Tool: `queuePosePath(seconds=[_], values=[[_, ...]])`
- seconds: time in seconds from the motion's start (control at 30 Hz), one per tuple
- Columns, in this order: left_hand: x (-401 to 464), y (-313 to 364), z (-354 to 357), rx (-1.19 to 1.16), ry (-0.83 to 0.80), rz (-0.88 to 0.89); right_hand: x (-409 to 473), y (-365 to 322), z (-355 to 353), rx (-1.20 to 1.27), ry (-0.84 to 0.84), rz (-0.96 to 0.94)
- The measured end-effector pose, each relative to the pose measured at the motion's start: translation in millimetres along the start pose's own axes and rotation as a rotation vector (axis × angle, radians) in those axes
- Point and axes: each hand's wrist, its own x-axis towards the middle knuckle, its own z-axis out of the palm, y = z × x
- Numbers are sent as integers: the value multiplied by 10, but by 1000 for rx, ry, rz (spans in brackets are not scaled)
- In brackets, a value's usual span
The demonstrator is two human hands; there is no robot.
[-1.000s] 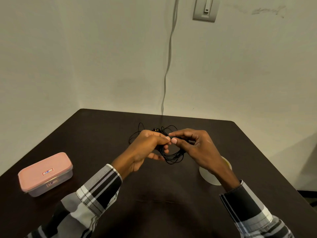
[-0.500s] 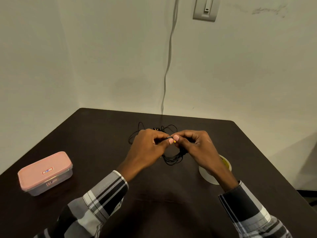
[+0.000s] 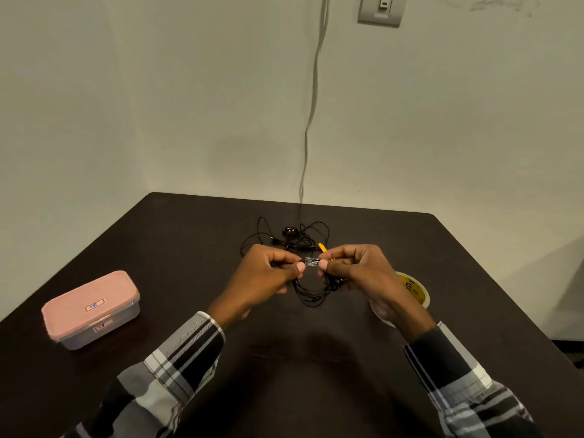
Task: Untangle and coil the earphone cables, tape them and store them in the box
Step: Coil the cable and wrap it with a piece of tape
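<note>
Wrapping tape round the coil is the step in hand, and it goes best if the strip is kept taut. The left hand (image 3: pixel 264 273) and the right hand (image 3: pixel 357 270) meet above the dark surface (image 3: pixel 189 235), each with fingers curled in a pinch on either end of a short strip of clear tape (image 3: pixel 311 262) at the top of the coiled black cable (image 3: pixel 311 294), which hangs in loops below the fingers (a yellow tip (image 3: pixel 323 247) shows just above the right thumb). Taking the coil as the landmark: a second, still tangled cable (image 3: pixel 290 237) lies just beyond it, the roll of tape (image 3: pixel 414 290) sits just to its right, half hidden by the right wrist, and the pink-lidded box (image 3: pixel 91 308) stands well to its left with the lid on.

To do this well, I judge the loops should be held bunched tight under the pinch, the tape drawn fully round and pressed onto itself so no strand slips free. Loose loops may spring apart if either pinch eases. The box has yet to be opened.
</note>
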Motion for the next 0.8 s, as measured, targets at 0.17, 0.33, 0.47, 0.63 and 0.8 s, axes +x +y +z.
queuePosePath(seconds=[0.17, 0.33, 0.47, 0.63, 0.8], values=[[35, -279, 22, 336, 49, 11, 34, 248, 164, -46, 30, 144], [0, -388, 85, 588, 64, 21, 99, 498, 253, -243, 89, 125], [-13, -479, 139, 689, 62, 6, 121, 630, 266, -598, 112, 46], [-9, -545, 186, 735, 44, 36, 102, 645, 251, -721, 65, 31], [52, -574, 165, 706, 28, 3, 121, 558, 193, -679, 90, -13]])
